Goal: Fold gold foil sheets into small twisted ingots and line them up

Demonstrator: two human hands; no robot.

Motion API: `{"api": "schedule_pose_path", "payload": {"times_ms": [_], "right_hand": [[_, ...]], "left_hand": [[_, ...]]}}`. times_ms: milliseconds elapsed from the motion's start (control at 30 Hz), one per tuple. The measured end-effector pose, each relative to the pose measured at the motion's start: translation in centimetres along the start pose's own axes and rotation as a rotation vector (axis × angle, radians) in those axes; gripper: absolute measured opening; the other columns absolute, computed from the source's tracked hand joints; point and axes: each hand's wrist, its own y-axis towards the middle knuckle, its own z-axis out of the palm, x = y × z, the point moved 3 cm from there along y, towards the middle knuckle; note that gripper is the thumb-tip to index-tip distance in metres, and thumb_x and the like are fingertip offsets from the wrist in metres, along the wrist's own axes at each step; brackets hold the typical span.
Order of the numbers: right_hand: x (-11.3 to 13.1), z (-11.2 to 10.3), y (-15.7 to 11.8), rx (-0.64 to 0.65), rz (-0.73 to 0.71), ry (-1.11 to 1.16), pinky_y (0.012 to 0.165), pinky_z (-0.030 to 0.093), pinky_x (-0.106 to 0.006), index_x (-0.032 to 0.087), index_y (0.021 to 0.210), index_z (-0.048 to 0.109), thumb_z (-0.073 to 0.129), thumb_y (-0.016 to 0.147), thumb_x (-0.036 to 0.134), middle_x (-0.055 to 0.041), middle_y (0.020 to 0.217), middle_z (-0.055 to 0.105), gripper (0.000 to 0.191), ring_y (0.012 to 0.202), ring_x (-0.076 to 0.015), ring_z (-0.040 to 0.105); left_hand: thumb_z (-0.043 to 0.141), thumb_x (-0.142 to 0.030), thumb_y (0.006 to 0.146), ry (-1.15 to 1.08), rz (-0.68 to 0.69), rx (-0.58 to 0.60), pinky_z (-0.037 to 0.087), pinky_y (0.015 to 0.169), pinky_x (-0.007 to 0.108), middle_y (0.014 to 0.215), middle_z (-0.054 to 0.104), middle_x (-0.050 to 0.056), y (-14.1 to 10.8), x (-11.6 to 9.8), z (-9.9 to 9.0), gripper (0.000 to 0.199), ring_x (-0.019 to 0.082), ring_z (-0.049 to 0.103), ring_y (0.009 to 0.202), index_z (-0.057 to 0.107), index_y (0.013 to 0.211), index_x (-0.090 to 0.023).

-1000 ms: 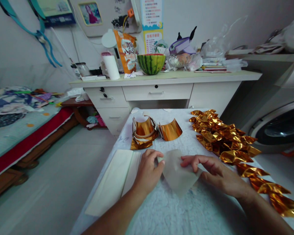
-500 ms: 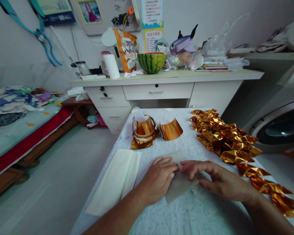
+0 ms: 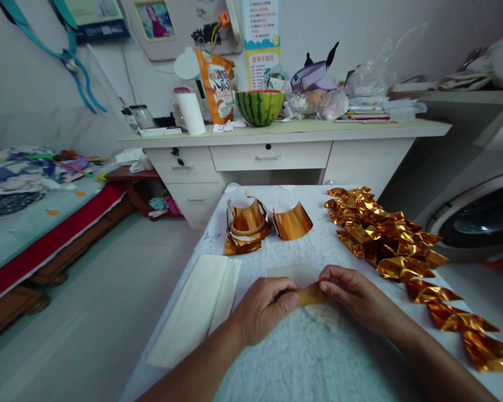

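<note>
On the near part of the pale, cloth-topped counter, the left hand and right hand each grip one end of a narrow dull-gold paper strip. Soft, even pinches should keep it neat.

One left hand, one right hand, one golden-brown piece between them. Two curled gold bundles. Folded gold pieces: three trailing nearest — those heaped beyond overlap too much to count. Pale sheets: number unclear. One watermelon half, one orange pouch, one white roll, one yellow-framed picture — and one washing machine.
</note>
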Motion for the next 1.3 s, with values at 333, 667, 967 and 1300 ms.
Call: {"api": "schedule_pose_path", "payload": {"times_ms": [333, 667, 967, 1300], "right_hand": [[-1.1, 0.1, 0.0, 0.114, 0.113, -0.042, 0.052, 0.034, -0.022, 0.019, 0.078, 0.055, 0.053, 0.092, 0.044, 0.0034, 0.061, 0.055, 0.028, 0.055, -0.0111, 0.050], [-0.6, 0.6, 0.2, -0.067, 0.080, -0.542, 0.054, 0.035, -0.025, 0.021, 0.078, 0.063, 0.055, 0.087, 0.029, 0.0007, 0.066, 0.063, 0.015, 0.059, -0.0146, 0.054], [-0.8, 1.3, 0.4, -0.166, 0.094, -0.750, 0.062, 0.038, -0.028, 0.021, 0.087, 0.063, 0.057, 0.082, 0.024, -0.0027, 0.080, 0.063, 0.008, 0.071, -0.0185, 0.058], [-1.0, 1.1, 0.6, -0.180, 0.104, -0.743, 0.074, 0.044, -0.033, 0.019, 0.104, 0.062, 0.054, 0.084, 0.027, -0.0065, 0.100, 0.059, 0.023, 0.085, -0.0213, 0.061]], "left_hand": [[0.057, -0.022, 0.084, 0.113, -0.162, -0.062, 0.035, 0.059, 0.021, 0.068, 0.058, -0.005, 0.1, 0.5, 0.8, 0.012, 0.012, 0.052, 0.063, 0.064, 0.092, -0.019], [0.066, -0.020, 0.079, 0.492, -0.047, -0.265, 0.040, 0.087, 0.036, 0.094, 0.059, 0.003, 0.6, 0.8, 0.3, 0.001, 0.022, 0.055, 0.095, 0.067, 0.078, -0.020], [0.069, -0.021, 0.076, 0.638, -0.110, -0.254, 0.036, 0.098, 0.043, 0.112, 0.056, 0.006, 1.0, 2.0, 0.3, 0.027, 0.027, 0.047, 0.109, 0.060, 0.101, -0.021], [0.067, -0.017, 0.074, 0.571, -0.134, -0.225, 0.035, 0.092, 0.039, 0.105, 0.055, 0.003, 1.3, 2.2, 0.3, 0.017, 0.025, 0.047, 0.104, 0.058, 0.087, -0.023]]}}
